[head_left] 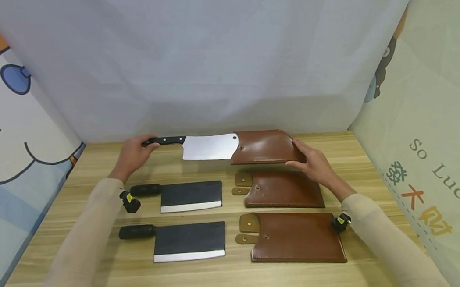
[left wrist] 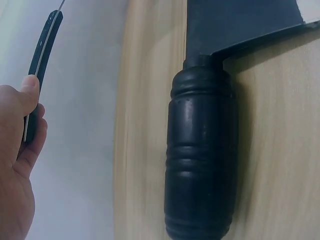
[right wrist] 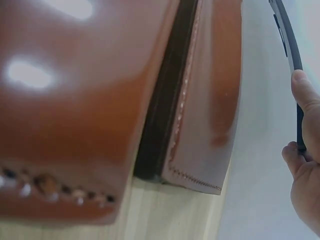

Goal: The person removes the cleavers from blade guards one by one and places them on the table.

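My left hand (head_left: 133, 153) grips the black riveted handle (head_left: 166, 140) of a cleaver with a bright blade (head_left: 208, 147). In the left wrist view, thumb and fingers close round that handle (left wrist: 45, 47). On the other side, my right hand (head_left: 314, 161) pinches the closed end of a brown leather sheath (head_left: 265, 145), thumb and fingers on opposite faces. The right wrist view shows this sheath edge-on (right wrist: 291, 45). The blade's holed end overlaps the sheath's mouth; how far it reaches inside, I cannot tell. Both are held level near the table's back edge.
Two dark cleavers, an upper one (head_left: 191, 196) and a lower one (head_left: 190, 241), lie at left on the wooden table (head_left: 175, 285). Two brown sheaths, one above (head_left: 284, 190) and one below (head_left: 299, 238), lie at right with straps leftward. A pale curtain (head_left: 216, 52) hangs behind.
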Motion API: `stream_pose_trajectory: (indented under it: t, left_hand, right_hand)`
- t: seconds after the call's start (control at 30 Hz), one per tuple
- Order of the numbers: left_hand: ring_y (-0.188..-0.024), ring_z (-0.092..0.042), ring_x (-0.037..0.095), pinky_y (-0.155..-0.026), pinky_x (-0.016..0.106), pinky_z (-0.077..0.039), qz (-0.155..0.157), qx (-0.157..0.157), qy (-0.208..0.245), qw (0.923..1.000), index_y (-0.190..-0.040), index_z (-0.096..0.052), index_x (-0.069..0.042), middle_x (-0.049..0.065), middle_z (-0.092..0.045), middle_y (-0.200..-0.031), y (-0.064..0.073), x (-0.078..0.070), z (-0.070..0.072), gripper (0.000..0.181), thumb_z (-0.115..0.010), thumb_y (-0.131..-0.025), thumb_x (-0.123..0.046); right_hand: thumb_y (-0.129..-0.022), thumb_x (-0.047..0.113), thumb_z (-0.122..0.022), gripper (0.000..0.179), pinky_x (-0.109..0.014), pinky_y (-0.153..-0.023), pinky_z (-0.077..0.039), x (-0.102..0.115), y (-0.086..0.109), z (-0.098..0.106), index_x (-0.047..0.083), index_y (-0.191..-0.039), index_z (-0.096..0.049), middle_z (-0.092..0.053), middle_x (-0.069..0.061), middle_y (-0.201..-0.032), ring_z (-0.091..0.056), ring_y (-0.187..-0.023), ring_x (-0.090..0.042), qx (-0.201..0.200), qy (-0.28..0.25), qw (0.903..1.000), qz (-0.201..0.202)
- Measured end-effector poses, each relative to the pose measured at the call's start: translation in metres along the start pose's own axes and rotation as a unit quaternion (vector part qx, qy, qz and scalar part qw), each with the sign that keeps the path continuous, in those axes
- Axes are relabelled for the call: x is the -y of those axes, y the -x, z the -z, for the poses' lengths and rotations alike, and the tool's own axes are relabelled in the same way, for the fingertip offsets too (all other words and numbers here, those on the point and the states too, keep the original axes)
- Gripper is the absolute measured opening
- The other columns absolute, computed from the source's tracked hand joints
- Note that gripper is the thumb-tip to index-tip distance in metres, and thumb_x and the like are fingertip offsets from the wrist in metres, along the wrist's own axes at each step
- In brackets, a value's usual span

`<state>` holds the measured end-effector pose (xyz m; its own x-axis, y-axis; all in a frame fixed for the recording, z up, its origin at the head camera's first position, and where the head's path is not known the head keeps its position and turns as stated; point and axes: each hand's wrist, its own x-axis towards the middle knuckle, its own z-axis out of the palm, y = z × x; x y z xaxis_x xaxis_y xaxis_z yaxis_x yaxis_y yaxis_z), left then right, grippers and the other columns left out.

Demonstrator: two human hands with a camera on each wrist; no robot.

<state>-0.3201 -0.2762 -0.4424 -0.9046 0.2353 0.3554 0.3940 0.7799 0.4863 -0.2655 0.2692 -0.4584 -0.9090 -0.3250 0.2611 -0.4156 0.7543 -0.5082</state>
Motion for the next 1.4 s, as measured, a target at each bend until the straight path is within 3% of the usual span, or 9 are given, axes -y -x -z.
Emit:
stream_pose_trajectory:
  t: [0.27, 0.77, 0.93, 1.03, 1.23, 1.4]
  left_hand:
    - [-0.084, -0.071, 0.043, -0.08, 0.059, -0.054, -0.005, -0.013, -0.003, 0.9999, -0.128, -0.067, 0.005, 0.031, -0.07, -0.115, 0.002, 0.006, 0.007, 0.035, -0.07, -0.099, -0.015]
    - [-0.089, -0.069, 0.046, -0.081, 0.062, -0.051, 0.004, -0.032, -0.029, 0.9991, -0.127, -0.066, 0.006, 0.033, -0.068, -0.117, 0.017, 0.026, 0.038, 0.037, -0.069, -0.1, -0.019]
    - [-0.088, -0.068, 0.045, -0.078, 0.061, -0.05, 0.003, -0.028, -0.039, 0.9989, -0.122, -0.068, 0.007, 0.032, -0.069, -0.114, 0.023, 0.036, 0.037, 0.034, -0.07, -0.099, -0.018]
    - [-0.083, -0.067, 0.044, -0.077, 0.06, -0.05, -0.014, -0.035, -0.048, 0.9981, -0.117, -0.07, 0.008, 0.031, -0.07, -0.109, 0.025, 0.041, 0.035, 0.03, -0.073, -0.097, -0.015]
    - [-0.078, -0.066, 0.041, -0.073, 0.058, -0.049, -0.003, -0.022, -0.047, 0.9987, -0.118, -0.07, 0.008, 0.031, -0.071, -0.105, 0.03, 0.051, 0.027, 0.03, -0.072, -0.097, -0.014]
    - [-0.068, -0.058, 0.032, -0.067, 0.051, -0.045, -0.003, -0.011, -0.052, 0.9986, -0.119, -0.07, 0.007, 0.028, -0.072, -0.1, 0.032, 0.056, 0.023, 0.03, -0.071, -0.098, -0.014]
  right_hand:
    - [-0.092, 0.025, -0.079, 0.084, -0.06, -0.112, -0.038, -0.002, 0.003, 0.004, -0.005, -0.156, -0.034, -0.037, -0.03, -0.157, -0.039, -0.144, -0.047, -0.004, -0.002, 1.0, -0.002]
    - [-0.089, 0.022, -0.082, 0.084, -0.063, -0.109, -0.039, -0.016, 0.01, 0.016, -0.009, -0.153, -0.037, -0.038, -0.031, -0.155, -0.041, -0.14, -0.05, -0.026, 0.013, 0.9996, 0.005]
    - [-0.088, 0.021, -0.082, 0.083, -0.063, -0.109, -0.038, -0.023, 0.01, 0.016, -0.011, -0.151, -0.039, -0.039, -0.034, -0.154, -0.041, -0.139, -0.052, -0.032, 0.017, 0.9993, 0.007]
    - [-0.088, 0.02, -0.082, 0.082, -0.064, -0.109, -0.038, -0.026, 0.011, 0.016, -0.012, -0.151, -0.039, -0.039, -0.036, -0.153, -0.041, -0.139, -0.053, -0.028, 0.02, 0.9994, 0.004]
    - [-0.092, 0.027, -0.079, 0.084, -0.064, -0.111, -0.035, -0.03, 0.012, 0.013, -0.009, -0.154, -0.035, -0.032, -0.036, -0.156, -0.035, -0.142, -0.053, 0.011, 0.019, 0.9993, -0.031]
    - [-0.093, 0.028, -0.078, 0.085, -0.063, -0.113, -0.034, -0.032, 0.013, 0.009, -0.009, -0.154, -0.034, -0.031, -0.036, -0.157, -0.033, -0.144, -0.052, 0.026, 0.015, 0.9987, -0.042]
